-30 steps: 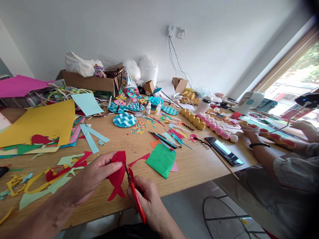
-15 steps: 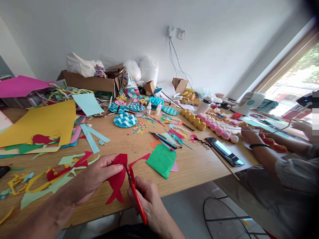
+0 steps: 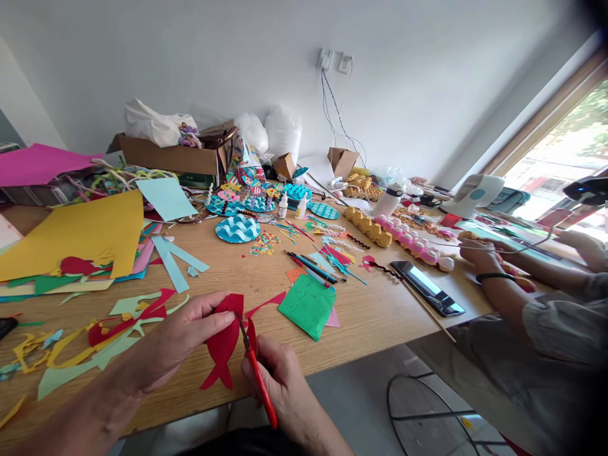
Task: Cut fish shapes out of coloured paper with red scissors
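My left hand (image 3: pixel 199 326) pinches a red paper fish (image 3: pixel 224 342) by its upper part, thumb on top; the forked tail hangs down over the near table edge. Red-handled scissors (image 3: pixel 260 380) are gripped in my right hand (image 3: pixel 280 377). Their blades point away from me and lie at the fish's right edge, by a narrow red strip that curls beside them. Just right of the hands lies a green paper square (image 3: pixel 308 306) with drawn outlines. Light green paper scraps (image 3: pixel 71 370) are spread left of my left forearm.
Several pencils (image 3: pixel 313 269) lie beyond the green square. A phone (image 3: pixel 427 288) and a thin wooden stick (image 3: pixel 430 311) rest near the right table edge. Yellow paper (image 3: pixel 95 221) is stacked at left. A co-worker's hands (image 3: pixel 479 253) are busy at far right.
Almost nothing differs. The scissors and my right hand have shifted very slightly left, still at the fish's edge. The co-worker's hands have moved a little.
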The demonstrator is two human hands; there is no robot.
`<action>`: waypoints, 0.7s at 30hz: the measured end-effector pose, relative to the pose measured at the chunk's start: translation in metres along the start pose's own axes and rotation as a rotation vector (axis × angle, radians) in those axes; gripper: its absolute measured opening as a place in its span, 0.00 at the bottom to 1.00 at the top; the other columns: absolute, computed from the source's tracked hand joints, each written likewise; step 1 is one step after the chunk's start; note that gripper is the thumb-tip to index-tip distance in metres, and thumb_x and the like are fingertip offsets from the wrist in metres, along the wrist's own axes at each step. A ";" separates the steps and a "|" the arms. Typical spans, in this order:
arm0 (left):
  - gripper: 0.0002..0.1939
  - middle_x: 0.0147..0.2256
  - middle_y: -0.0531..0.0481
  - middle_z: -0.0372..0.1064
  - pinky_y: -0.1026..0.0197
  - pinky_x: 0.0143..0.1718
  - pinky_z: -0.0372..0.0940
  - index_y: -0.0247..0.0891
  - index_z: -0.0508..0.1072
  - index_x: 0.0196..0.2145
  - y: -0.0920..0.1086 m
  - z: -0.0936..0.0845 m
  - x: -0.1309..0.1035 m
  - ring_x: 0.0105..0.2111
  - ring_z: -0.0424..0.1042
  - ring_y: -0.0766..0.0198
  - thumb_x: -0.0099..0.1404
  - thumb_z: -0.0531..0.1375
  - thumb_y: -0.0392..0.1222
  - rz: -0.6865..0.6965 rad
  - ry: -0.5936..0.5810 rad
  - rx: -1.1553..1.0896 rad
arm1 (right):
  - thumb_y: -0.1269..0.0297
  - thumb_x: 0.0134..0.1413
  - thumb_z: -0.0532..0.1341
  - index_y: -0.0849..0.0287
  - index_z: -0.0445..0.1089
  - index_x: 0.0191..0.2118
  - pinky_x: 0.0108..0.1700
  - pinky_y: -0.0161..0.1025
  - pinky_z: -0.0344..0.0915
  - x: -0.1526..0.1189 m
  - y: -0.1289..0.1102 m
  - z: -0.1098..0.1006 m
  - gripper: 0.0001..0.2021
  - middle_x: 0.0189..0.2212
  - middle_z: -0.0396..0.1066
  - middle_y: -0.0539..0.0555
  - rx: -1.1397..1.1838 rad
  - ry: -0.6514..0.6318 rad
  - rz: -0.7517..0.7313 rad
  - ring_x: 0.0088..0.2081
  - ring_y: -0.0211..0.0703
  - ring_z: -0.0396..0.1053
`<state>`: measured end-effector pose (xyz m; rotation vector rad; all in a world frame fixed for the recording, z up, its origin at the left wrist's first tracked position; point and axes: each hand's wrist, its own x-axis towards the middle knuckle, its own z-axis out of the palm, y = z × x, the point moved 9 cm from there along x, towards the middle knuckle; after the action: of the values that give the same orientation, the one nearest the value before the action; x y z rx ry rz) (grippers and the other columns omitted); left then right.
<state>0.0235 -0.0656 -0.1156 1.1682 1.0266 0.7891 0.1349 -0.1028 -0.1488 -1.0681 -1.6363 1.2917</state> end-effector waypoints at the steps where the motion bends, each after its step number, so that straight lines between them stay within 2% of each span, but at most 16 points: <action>1: 0.08 0.28 0.55 0.75 0.64 0.35 0.63 0.41 0.77 0.31 0.001 0.001 0.000 0.31 0.67 0.62 0.58 0.64 0.47 0.008 -0.003 0.016 | 0.61 0.58 0.55 0.57 0.55 0.24 0.25 0.32 0.47 0.000 0.000 0.000 0.13 0.20 0.52 0.45 -0.006 0.001 -0.002 0.24 0.35 0.49; 6: 0.07 0.30 0.55 0.75 0.65 0.35 0.62 0.41 0.77 0.32 0.001 0.004 0.001 0.33 0.66 0.62 0.59 0.63 0.47 0.011 -0.029 0.035 | 0.62 0.59 0.55 0.57 0.55 0.24 0.25 0.32 0.48 -0.001 -0.002 0.001 0.13 0.20 0.51 0.45 0.024 -0.009 -0.010 0.24 0.34 0.49; 13: 0.08 0.30 0.55 0.74 0.65 0.35 0.61 0.40 0.77 0.31 -0.003 0.001 0.000 0.32 0.65 0.62 0.57 0.65 0.47 -0.021 -0.013 0.006 | 0.55 0.60 0.55 0.57 0.53 0.23 0.24 0.32 0.47 -0.003 0.001 -0.001 0.18 0.20 0.47 0.44 0.011 0.010 0.021 0.23 0.34 0.47; 21: 0.09 0.28 0.54 0.72 0.63 0.34 0.61 0.40 0.77 0.30 -0.003 0.001 0.001 0.31 0.64 0.62 0.55 0.65 0.48 -0.033 -0.005 0.042 | 0.56 0.60 0.55 0.57 0.57 0.25 0.24 0.31 0.49 -0.002 0.001 0.001 0.15 0.21 0.52 0.46 -0.013 -0.010 -0.002 0.25 0.35 0.50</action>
<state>0.0249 -0.0660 -0.1190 1.1857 1.0609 0.7414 0.1347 -0.1048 -0.1505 -1.0688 -1.6550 1.2882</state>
